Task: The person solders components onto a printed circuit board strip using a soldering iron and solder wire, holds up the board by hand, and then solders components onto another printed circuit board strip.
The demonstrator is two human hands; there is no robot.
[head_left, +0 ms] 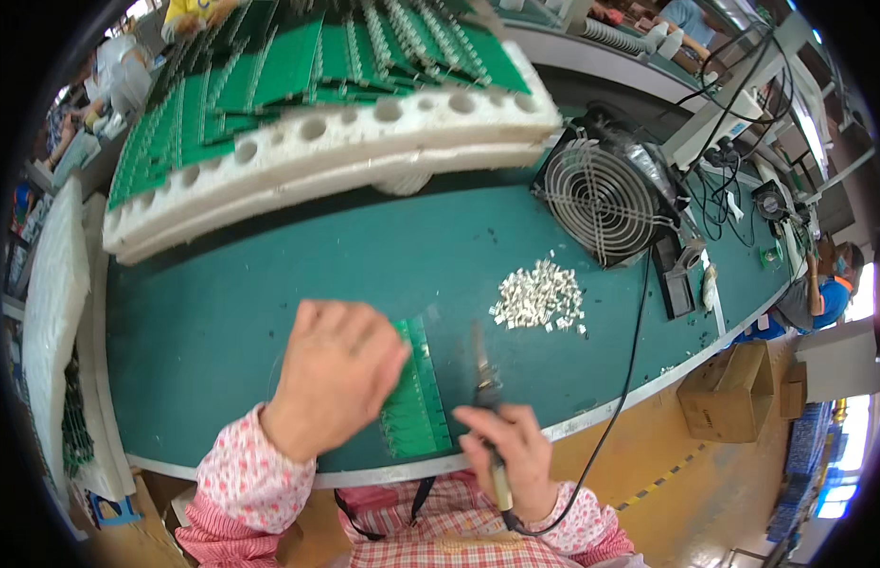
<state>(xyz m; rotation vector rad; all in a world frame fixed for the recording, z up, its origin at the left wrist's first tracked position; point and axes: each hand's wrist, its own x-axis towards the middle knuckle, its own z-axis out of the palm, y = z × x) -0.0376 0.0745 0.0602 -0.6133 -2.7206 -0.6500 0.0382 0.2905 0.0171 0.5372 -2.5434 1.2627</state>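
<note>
The right hand [520,452] grips the soldering iron [488,394]; whether the left hand [337,377] holds anything, I cannot tell. Steady the near green board [424,407] flat.

The green tabletop [203,312] had a pale strip along its near edge. Toward the far left lay a long white foam block [345,154], with round holes along its near side. A fan [599,201] with a round wire grille stood at the far right, a narrow black tray [674,281] just right of it. Another white foam slab [56,312] stood at the left. On the right, a cardboard box [728,393] sat on the tan floor [634,443], and beyond it was a person [831,297] in blue.
</note>
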